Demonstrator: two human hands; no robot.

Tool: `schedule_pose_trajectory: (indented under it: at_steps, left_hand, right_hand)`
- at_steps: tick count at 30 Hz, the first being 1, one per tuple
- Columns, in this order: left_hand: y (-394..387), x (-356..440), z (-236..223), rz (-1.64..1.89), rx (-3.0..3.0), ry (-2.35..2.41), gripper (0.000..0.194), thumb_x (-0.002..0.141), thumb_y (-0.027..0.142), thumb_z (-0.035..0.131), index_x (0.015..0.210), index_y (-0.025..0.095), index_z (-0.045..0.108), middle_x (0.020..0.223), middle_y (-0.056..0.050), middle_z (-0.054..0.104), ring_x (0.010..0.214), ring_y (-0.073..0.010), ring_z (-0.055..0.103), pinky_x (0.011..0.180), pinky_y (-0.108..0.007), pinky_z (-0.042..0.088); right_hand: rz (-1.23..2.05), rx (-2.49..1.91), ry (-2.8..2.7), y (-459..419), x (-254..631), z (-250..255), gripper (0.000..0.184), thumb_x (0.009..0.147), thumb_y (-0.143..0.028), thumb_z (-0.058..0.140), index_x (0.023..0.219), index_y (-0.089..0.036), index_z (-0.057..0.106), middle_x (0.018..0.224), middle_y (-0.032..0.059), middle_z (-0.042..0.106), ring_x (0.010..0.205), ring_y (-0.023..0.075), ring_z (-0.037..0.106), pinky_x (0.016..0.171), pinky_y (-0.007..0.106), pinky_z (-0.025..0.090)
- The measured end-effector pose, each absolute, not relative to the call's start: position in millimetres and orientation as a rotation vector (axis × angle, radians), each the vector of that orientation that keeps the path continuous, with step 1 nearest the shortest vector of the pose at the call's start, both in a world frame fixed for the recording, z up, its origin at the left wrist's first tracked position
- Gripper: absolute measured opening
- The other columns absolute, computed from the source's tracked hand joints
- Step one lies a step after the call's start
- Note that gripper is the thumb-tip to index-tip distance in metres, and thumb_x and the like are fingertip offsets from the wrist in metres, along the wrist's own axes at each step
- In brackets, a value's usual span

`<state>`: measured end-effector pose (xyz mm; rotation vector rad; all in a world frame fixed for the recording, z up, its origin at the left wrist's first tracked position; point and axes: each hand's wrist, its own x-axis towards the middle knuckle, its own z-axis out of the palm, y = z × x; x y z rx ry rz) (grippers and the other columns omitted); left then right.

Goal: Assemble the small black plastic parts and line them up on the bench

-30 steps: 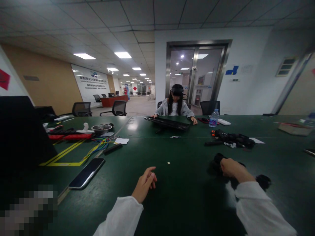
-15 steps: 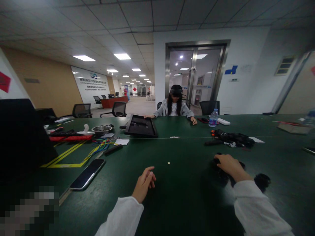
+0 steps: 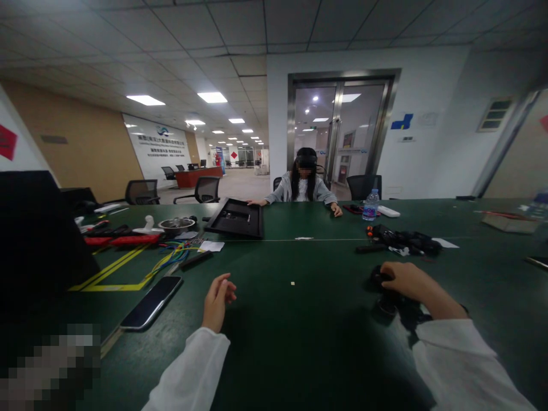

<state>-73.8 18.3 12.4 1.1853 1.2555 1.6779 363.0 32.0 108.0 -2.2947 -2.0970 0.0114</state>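
Left hand (image 3: 219,301) now farther left, nearer the phone (image 3: 152,303), loosely half-open, right hand (image 3: 409,283) touching black objects (image 3: 387,306) toward the near right corner of the tabletop (image 3: 299,342), its grip impossible to tell

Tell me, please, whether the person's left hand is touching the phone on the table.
Apart. The head view shows it: a strip of green table lies between the left hand and the phone.

The black object (image 3: 387,307) looks partly glossy, the tabletop (image 3: 299,342) smooth, the bowl (image 3: 176,229) shiny metal.
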Motion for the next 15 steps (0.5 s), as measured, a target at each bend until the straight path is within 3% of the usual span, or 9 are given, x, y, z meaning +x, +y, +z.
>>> schedule_pose_trajectory:
  at_steps: [6, 15]
  left_hand:
    - [29, -93, -4, 1.732, 1.094, 1.354, 0.032, 0.071, 0.042, 0.050, 0.093, 0.019, 0.050, 0.066, 0.003, 0.055, 0.045, -0.0085, 0.051, 0.041, -0.018, 0.036]
    - [26, -86, -3, 1.692, 1.123, 1.314, 0.033, 0.070, 0.042, 0.051, 0.094, 0.019, 0.050, 0.067, 0.003, 0.055, 0.045, -0.0085, 0.051, 0.041, -0.018, 0.036]
  right_hand:
    - [0.256, -2.409, -2.111, 28, 361, 100, 0.022, 0.050, -0.013, 0.062, 0.071, -0.019, 0.059, 0.081, 0.0061, 0.063, 0.074, 0.0209, 0.061, 0.058, 0.026, 0.043]
    - [0.263, -2.544, -2.009, 33, 357, 92, 0.024, 0.048, -0.014, 0.063, 0.071, -0.019, 0.059, 0.082, 0.0089, 0.063, 0.077, 0.0259, 0.062, 0.052, 0.029, 0.045]
